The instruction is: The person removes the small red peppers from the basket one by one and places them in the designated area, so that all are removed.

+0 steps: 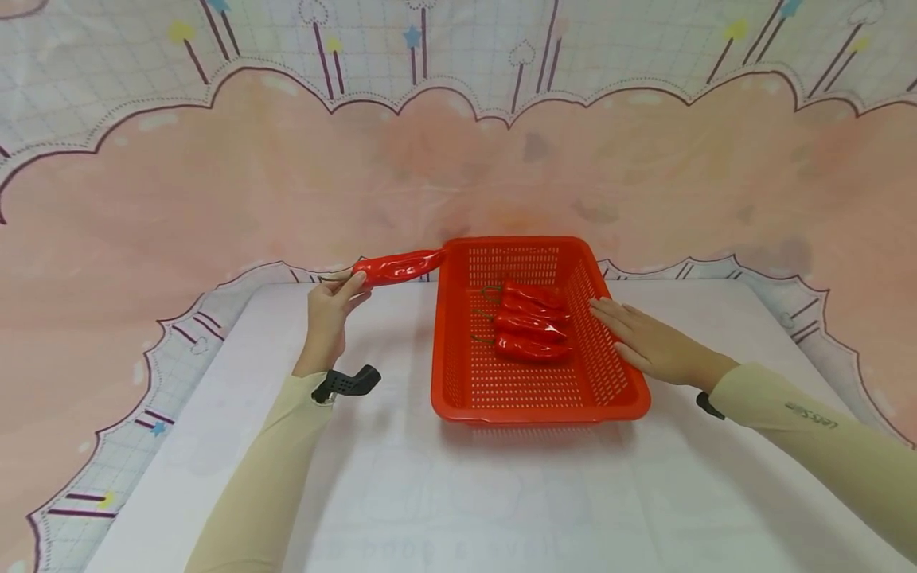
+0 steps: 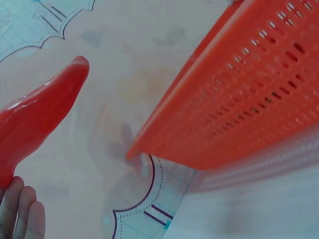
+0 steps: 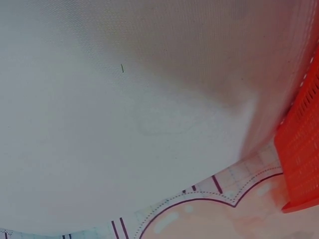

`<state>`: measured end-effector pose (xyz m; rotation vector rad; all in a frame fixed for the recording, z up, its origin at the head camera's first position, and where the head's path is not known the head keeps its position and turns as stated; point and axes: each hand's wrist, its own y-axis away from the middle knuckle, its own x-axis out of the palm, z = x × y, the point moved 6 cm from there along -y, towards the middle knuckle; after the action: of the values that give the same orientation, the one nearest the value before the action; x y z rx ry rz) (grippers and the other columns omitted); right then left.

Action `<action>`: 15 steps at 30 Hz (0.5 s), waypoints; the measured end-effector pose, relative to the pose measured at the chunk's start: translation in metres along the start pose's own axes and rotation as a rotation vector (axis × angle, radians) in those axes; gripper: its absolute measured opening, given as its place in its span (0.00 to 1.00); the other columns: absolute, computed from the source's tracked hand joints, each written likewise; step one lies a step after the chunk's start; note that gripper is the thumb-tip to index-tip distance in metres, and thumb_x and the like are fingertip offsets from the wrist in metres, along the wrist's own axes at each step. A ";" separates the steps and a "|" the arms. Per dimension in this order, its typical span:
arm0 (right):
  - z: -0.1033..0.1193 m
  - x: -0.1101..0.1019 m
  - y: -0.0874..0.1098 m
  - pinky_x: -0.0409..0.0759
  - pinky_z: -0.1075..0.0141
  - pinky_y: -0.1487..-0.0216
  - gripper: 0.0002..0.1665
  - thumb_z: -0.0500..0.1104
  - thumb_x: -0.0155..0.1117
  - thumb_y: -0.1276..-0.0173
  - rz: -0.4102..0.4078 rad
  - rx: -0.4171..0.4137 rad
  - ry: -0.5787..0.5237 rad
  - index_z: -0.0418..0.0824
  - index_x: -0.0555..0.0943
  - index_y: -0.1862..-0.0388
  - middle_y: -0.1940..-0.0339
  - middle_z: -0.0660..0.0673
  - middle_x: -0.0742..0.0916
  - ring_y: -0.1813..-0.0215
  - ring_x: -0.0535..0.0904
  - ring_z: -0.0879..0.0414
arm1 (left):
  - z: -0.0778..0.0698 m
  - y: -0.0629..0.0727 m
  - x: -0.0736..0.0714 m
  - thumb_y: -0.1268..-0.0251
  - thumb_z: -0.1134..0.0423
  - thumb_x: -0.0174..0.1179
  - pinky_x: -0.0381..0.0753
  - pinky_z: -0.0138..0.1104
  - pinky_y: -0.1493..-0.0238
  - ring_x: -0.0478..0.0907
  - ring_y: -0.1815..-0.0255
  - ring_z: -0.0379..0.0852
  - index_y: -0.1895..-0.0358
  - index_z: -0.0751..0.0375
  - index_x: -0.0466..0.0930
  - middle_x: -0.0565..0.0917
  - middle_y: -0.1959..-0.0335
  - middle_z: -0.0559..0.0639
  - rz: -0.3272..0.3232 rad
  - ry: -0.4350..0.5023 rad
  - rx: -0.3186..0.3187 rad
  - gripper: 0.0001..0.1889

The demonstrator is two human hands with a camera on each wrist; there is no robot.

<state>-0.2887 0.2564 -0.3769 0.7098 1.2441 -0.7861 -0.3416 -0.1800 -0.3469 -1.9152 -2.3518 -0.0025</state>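
Note:
My left hand (image 1: 335, 314) pinches a long red chili pepper (image 1: 397, 268) near its stem end, up at the left of a red plastic basket (image 1: 540, 415). The pepper's tip points right, toward the basket's back left corner. In the left wrist view the same pepper (image 2: 42, 117) shows above the fingertips (image 2: 26, 201). Several more red peppers (image 1: 530, 326) lie in a column inside the basket, green stems to the left. Over at the basket's right wall, my right hand (image 1: 655, 346) rests with straight fingers along the rim. The right wrist view does not show that hand.
Under the basket spreads a white tabletop (image 1: 380, 493). Behind it rises a pink and white patterned cloth (image 1: 322, 187). A tiny green bit (image 3: 122, 68) lies on the white surface in the right wrist view. Black straps with cameras sit on both wrists.

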 end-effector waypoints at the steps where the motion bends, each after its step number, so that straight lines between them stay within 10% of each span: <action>1: 0.000 0.000 0.000 0.51 0.39 0.27 0.41 0.55 0.48 0.28 -0.001 -0.002 0.002 0.45 0.47 0.23 0.22 0.43 0.54 0.23 0.47 0.43 | 0.001 -0.001 -0.002 0.35 0.59 0.58 0.80 0.30 0.49 0.80 0.62 0.32 0.40 0.71 0.71 0.79 0.53 0.46 -0.004 0.000 0.001 0.24; 15: 0.001 0.000 0.000 0.49 0.42 0.26 0.39 0.53 0.47 0.28 -0.005 -0.014 0.014 0.44 0.47 0.24 0.22 0.43 0.53 0.22 0.45 0.44 | 0.026 -0.017 -0.031 0.36 0.57 0.59 0.79 0.29 0.49 0.79 0.64 0.30 0.38 0.73 0.68 0.78 0.60 0.40 -0.038 -0.042 -0.073 0.28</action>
<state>-0.2882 0.2552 -0.3769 0.7024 1.2632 -0.7773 -0.3538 -0.2122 -0.3744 -1.9210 -2.4475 -0.0524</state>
